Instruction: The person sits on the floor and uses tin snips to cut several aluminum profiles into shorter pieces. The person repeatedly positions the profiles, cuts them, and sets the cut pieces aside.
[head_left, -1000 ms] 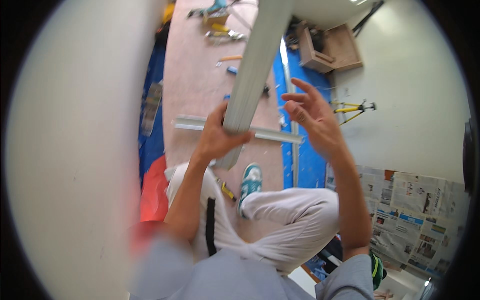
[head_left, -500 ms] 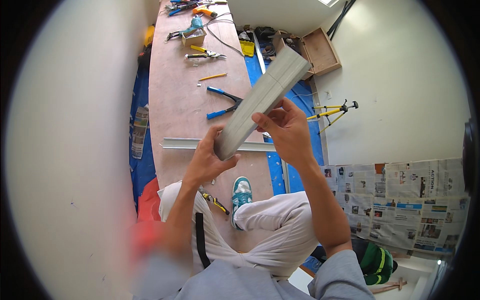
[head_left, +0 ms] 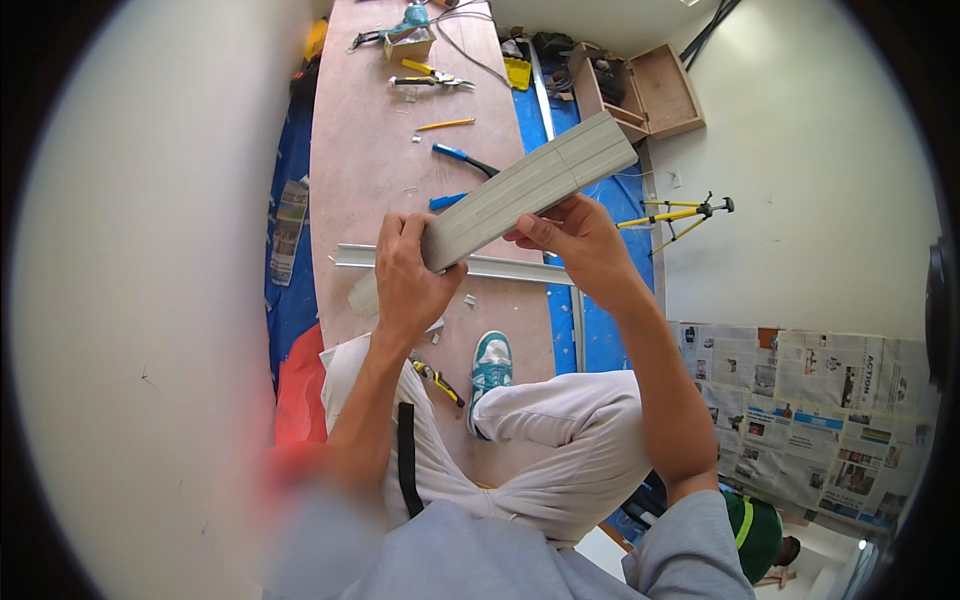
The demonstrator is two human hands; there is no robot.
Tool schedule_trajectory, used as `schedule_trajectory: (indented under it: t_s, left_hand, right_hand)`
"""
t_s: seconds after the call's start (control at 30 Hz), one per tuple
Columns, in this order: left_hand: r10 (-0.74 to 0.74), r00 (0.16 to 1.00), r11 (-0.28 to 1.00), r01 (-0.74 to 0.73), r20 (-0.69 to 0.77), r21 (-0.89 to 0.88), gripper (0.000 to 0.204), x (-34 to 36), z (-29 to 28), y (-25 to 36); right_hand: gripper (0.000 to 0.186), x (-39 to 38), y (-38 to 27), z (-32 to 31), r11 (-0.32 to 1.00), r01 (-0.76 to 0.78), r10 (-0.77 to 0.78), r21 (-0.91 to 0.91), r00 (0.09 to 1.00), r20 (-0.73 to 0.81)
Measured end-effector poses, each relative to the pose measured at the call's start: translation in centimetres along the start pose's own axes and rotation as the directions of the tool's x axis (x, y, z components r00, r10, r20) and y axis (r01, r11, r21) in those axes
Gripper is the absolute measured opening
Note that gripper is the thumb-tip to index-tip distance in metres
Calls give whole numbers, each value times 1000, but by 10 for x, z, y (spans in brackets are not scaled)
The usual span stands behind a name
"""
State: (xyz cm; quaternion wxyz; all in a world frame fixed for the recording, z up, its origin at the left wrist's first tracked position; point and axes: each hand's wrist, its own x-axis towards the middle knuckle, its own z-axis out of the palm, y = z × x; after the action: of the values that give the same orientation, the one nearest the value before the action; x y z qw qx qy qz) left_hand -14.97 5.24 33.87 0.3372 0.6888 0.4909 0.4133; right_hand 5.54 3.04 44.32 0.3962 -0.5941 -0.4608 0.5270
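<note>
A long grey, streaked board (head_left: 520, 180) lies diagonally across my two hands, rising to the right. My left hand (head_left: 410, 280) grips its lower left end, fingers curled over it. Farther along, my right hand (head_left: 580, 250) holds the lower edge, thumb showing and other fingers partly hidden underneath. Behind the board are a white metal channel (head_left: 505, 268) lying crosswise and a blue-handled tool (head_left: 460, 157), partly covered. By my left leg lie yellow-and-black cutters (head_left: 440, 385); a pencil (head_left: 447, 123) is farther up the plywood surface (head_left: 360, 180).
Snips (head_left: 430, 80), a teal power tool (head_left: 410, 25), blue sheeting (head_left: 295, 130), an open wooden box (head_left: 670, 90), a yellow tripod (head_left: 690, 215), walls (head_left: 790, 160), newspapers (head_left: 810, 400) and a green item with a reflective stripe (head_left: 755, 535) surround me.
My right hand, apart from the board a second ago, has closed on it. The board has swung clockwise from near upright to diagonal, and my left hand has shifted round its end.
</note>
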Motion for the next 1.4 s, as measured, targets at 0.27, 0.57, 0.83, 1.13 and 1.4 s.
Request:
schedule_trajectory:
  t_s: [0.27, 0.57, 0.83, 1.13, 1.4]
  left_hand:
    - [108, 994, 984, -106, 3, -140, 58, 1, 18, -4]
    - [-112, 993, 896, 120, -45, 428, 66, 10, -9, -41]
    - [-183, 982, 904, 189, -52, 384, 70, 8, -20, -43]
    - [-259, 964, 941, 239, 53, 239, 70, 1, -21, -30]
    - [-344, 929, 927, 312, 138, 208, 82, 8, -15, -28]
  right_hand:
    - [37, 2, 25, 25, 991, -58, 54, 122, 998, 31]
    - [59, 12, 173, 37, 643, -134, 410, -754, 892, 190]
    - [99, -95, 388, 179, 347, -430, 635, -834, 762, -129]
    - [117, -152, 437, 241, 380, -548, 417, -745, 821, -391]
    - [106, -139, 448, 237, 469, -720, 648, -512, 674, -354]
